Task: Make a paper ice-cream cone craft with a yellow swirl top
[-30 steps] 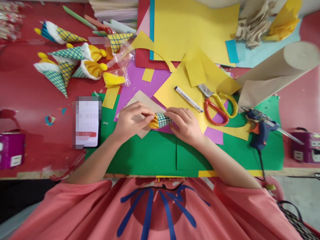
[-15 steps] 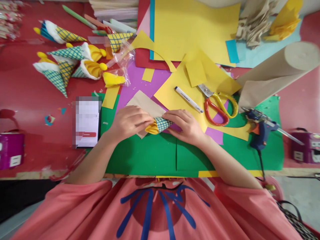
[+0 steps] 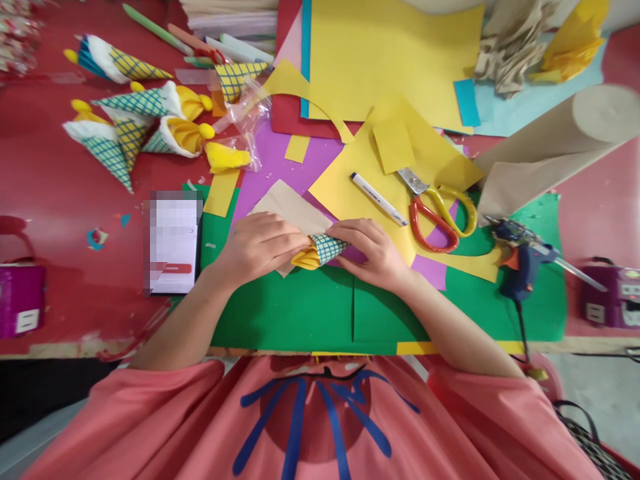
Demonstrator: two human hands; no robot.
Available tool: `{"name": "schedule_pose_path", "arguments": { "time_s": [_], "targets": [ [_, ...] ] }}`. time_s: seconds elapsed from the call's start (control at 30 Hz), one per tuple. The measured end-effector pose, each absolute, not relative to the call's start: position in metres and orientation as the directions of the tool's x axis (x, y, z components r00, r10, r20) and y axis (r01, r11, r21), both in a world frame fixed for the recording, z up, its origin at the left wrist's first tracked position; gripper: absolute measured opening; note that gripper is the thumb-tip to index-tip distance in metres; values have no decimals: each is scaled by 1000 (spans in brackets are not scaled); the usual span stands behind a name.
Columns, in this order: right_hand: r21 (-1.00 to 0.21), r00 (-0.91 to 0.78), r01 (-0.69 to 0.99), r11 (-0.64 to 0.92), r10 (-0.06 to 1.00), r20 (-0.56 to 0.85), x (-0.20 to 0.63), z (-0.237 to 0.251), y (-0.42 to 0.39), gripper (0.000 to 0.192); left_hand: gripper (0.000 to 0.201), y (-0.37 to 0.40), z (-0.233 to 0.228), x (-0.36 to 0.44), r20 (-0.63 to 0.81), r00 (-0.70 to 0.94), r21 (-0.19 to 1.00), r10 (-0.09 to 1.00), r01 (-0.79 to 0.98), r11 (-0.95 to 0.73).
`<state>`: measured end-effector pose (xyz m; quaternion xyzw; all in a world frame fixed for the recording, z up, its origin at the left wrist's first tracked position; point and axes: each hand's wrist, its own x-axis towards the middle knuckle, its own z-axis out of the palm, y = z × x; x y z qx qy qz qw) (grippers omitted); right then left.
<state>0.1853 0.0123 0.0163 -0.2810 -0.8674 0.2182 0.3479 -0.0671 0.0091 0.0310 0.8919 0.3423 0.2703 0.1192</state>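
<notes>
Center of the frame: my left hand pinches the yellow end of the little checked cone while my right hand grips the tip — both clamped so the brown paper underneath wraps tight.

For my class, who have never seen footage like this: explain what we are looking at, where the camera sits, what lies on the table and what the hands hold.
The camera is worn on a person's head and looks down at their own two bare hands; there is no machine. The left hand and right hand together hold a small checked paper cone with yellow paper inside, over a brown paper piece. On the table lie a green sheet, scissors, a pen, a glue gun, a phone and finished cones.
</notes>
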Motion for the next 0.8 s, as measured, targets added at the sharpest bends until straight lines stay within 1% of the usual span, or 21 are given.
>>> {"name": "schedule_pose_path", "arguments": {
  "time_s": [0.1,0.27,0.47,0.53,0.6,0.67,0.73,0.8],
  "targets": [
    [-551,-604,335,765,623,497,185,17,12,33,10,9,32,-65,413,606,398,679,551,-734],
    [-510,-613,343,789,599,515,185,17,12,32,11,9,31,-65,344,588,435,732,591,-680],
    [-497,-629,354,792,595,500,185,17,11,30,9,9,31,-62,427,550,441,718,566,-696],
    [-499,-631,355,791,596,496,184,17,11,30,15,10,34,-60,401,562,410,723,596,-691],
    [-504,-633,348,790,595,496,184,18,11,30,24,10,36,-59,333,586,369,739,640,-674],
    [-503,-635,337,796,587,503,184,18,11,31,28,10,37,-58,288,604,346,743,658,-669],
    [-496,-636,334,802,580,510,184,18,11,31,23,10,37,-59,309,611,352,729,638,-684],
    [-492,-643,333,804,575,506,184,17,11,30,16,10,35,-60,366,613,369,700,595,-714]
  ]
}}
